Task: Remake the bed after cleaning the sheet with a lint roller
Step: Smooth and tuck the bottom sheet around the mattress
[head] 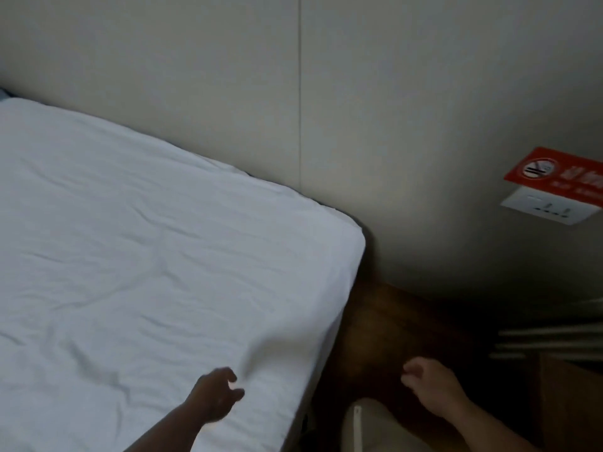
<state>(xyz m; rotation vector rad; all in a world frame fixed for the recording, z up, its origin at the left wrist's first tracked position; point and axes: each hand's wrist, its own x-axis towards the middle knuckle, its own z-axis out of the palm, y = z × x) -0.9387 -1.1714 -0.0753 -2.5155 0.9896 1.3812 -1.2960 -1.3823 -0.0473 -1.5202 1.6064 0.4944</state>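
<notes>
— since the sheet (146, 239) looked like thin, soft cotton, how would it have handled?
— light and limp, i'd judge. it lay spread over the bed (334, 324), creased all over, with one ridge running up from the near edge. it would slide and bunch rather than hold a shape, so i'd have taken it at the hem or the corner by the wall (424, 93), not mid-panel.
— and the hands?
— the left hand (215, 396) hovered over the sheet's near edge, fingers half curled, thumb apart from them, no cloth plainly caught between. the right hand (430, 386) hung over the floor (391, 321) beside the bed, loosely curled and holding nothing.
— what couldn't you make out?
— whether the left fingertips touched the cloth; blur smeared them. no lint roller, pillow or cover was in view. a pale shape (368, 425) at the bottom edge was cut off, and i couldn't say what it was. how the sheet was tucked under was hidden.
</notes>
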